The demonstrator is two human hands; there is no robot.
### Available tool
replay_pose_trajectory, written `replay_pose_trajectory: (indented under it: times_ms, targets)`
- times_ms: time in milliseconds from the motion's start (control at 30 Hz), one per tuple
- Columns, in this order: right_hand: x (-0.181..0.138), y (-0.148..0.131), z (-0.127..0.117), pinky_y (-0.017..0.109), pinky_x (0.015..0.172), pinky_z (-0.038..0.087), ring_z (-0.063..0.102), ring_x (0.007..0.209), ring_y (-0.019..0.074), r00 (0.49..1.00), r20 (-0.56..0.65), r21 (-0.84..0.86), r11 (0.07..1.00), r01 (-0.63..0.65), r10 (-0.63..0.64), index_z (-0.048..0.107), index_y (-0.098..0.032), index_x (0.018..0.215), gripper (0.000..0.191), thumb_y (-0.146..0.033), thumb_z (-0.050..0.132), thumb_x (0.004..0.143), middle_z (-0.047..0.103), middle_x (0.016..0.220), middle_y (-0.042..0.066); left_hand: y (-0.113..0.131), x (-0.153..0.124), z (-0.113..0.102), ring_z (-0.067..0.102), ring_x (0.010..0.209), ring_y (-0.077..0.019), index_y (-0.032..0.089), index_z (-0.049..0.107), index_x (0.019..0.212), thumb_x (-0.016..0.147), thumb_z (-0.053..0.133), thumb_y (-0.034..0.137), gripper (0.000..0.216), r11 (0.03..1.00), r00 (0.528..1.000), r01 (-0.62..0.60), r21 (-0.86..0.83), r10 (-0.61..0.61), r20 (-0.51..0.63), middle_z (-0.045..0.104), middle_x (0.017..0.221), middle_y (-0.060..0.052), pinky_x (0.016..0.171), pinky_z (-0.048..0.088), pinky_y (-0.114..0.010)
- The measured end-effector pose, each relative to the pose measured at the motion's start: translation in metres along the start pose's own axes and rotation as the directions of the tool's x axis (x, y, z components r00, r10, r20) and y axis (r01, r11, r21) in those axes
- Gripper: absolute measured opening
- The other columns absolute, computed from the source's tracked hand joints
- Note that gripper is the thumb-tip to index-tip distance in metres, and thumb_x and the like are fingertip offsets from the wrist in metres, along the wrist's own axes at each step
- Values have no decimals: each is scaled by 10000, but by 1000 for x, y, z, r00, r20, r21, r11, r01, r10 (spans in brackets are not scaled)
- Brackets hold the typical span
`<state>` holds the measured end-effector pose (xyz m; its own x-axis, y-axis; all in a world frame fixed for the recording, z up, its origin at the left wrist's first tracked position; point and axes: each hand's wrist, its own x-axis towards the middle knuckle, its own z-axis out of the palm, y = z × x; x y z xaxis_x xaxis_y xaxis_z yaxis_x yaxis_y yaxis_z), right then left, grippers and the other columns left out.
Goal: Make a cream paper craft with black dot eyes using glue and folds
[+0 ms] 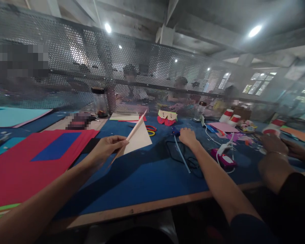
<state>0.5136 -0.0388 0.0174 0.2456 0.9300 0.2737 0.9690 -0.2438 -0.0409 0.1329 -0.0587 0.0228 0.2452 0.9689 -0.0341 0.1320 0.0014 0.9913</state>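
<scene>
My left hand pinches a folded sheet of cream card above the blue mat, its flaps standing apart. My right hand is curled at a dark blue hot glue gun, fingers closed round its near side; much of the grip is hidden. A long pale glue stick sticks out of the gun towards me. Behind the card lie scissors with red and yellow handles. Farther back sits a small red and cream cut-out paper piece with dark dots.
Red sheets with a blue rectangle lie at left. Two jars stand by the perforated metal screen. A black cable, a pink power strip and paper cups are rightward. A co-worker's hands work at far right.
</scene>
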Motion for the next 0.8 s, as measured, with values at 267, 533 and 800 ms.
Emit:
replay_pose_trajectory:
  times_ms: [267, 533, 800]
  targets:
    - [11, 9, 18, 492, 985, 558, 651, 1166, 271, 1000, 7, -196, 981, -6, 8, 629, -149, 1306, 378, -363, 672, 997, 636, 1331, 125, -11, -4, 10, 684, 695, -217, 163, 745, 963, 664, 812, 575, 514, 976, 986, -11, 216, -25, 163, 784, 804, -65, 592, 456, -274]
    - [12, 7, 24, 506, 1006, 543, 645, 1178, 276, 997, -36, -77, 995, -67, 65, 620, -151, 1318, 389, -358, 675, 994, 636, 1331, 124, -13, -2, 13, 690, 710, -248, 179, 754, 863, 625, 782, 527, 422, 934, 977, -87, 346, 14, 211, 768, 719, -44, 636, 452, -296]
    - [14, 17, -14, 472, 1004, 514, 672, 1101, 272, 981, -63, 338, 928, -155, 186, 572, -120, 1345, 401, -282, 625, 982, 689, 1219, 147, -18, 2, 8, 697, 793, -262, 208, 759, 829, 656, 758, 486, 328, 902, 974, -176, 394, 102, 202, 771, 787, -48, 716, 489, -326]
